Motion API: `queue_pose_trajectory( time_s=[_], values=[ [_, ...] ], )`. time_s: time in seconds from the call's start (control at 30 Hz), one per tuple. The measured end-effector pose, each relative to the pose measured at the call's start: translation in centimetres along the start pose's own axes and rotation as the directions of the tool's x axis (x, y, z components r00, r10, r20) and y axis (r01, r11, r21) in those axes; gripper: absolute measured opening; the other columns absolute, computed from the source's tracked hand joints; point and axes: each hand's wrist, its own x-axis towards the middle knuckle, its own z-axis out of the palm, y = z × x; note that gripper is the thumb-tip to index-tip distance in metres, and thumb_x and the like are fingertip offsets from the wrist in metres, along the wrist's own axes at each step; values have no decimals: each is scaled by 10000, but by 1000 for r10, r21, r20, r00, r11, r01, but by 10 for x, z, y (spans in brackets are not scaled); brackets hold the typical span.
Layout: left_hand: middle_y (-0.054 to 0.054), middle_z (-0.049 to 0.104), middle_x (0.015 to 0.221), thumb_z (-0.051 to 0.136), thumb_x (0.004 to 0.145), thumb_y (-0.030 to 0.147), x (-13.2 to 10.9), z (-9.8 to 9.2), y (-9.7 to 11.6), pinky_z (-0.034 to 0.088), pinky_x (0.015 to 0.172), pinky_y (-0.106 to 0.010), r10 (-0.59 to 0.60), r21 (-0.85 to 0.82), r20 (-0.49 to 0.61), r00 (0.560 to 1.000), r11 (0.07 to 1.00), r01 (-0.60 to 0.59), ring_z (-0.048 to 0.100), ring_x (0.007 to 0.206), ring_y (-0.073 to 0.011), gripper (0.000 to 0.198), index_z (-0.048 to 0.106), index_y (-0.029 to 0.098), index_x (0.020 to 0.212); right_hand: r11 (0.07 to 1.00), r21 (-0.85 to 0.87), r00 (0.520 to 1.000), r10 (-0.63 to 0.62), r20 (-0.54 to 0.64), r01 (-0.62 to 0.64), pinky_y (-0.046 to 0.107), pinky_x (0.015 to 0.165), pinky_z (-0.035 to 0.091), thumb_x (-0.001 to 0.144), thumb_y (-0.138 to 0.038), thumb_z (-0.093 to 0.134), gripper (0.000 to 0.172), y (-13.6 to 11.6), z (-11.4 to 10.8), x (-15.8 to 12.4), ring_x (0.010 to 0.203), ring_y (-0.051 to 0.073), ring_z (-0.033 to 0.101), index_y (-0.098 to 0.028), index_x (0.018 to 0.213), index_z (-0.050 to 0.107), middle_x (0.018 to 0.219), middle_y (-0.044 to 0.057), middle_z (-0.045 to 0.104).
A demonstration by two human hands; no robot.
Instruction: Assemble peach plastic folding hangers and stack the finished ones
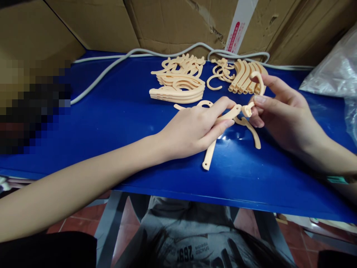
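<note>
My left hand pinches the top of a peach plastic hanger body that rests on the blue table. My right hand grips a peach hook piece, its lower end touching the hanger's neck between the two hands. Behind them lie a stack of hanger bodies and a row of loose hook pieces.
A grey cable runs along the back of the table. Cardboard boxes stand behind it. A clear plastic bag sits at the right. The table's near edge is just above my lap; a blurred patch covers the left.
</note>
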Motion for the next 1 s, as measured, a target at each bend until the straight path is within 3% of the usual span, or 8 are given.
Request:
queue_pose_trajectory(
  time_s=[0.27, 0.47, 0.73, 1.0],
  values=[
    [-18, 703, 906, 411, 1209, 347, 0, 1, 0, 385, 651, -281, 38, -19, -23, 999, 999, -39, 698, 865, -194, 441, 631, 94, 1495, 995, 79, 998, 60, -20, -58, 190, 558, 490, 899, -256, 939, 406, -2, 4, 1, 595, 51, 572, -320, 1275, 802, 773, -93, 696],
    [18, 630, 817, 413, 1208, 352, 0, -1, 1, 385, 652, -279, 8, 0, 20, 1000, 1000, -8, 640, 743, -188, 403, 619, 144, 1486, 995, 70, 998, 66, -2, -66, 211, 588, 518, 926, -264, 921, 389, 1, 2, 1, 602, 64, 580, -303, 1289, 785, 780, -76, 694],
    [35, 572, 763, 433, 1167, 334, 0, 0, 2, 351, 618, -291, 15, -10, -8, 1000, 1000, -15, 580, 682, -182, 451, 648, 102, 1489, 994, 80, 997, 74, 2, -74, 177, 584, 505, 901, -280, 957, 424, 0, 4, 1, 607, 57, 594, -333, 1290, 797, 742, -100, 690],
    [-8, 698, 851, 441, 1141, 361, 1, -2, 4, 344, 597, -315, 1, -26, 6, 1000, 1000, -1, 669, 769, -203, 390, 644, 162, 1408, 999, 31, 998, 39, 44, -41, 222, 577, 543, 811, -425, 1060, 534, -4, 7, 0, 544, 66, 584, -349, 1266, 792, 710, -123, 710]
  ],
)
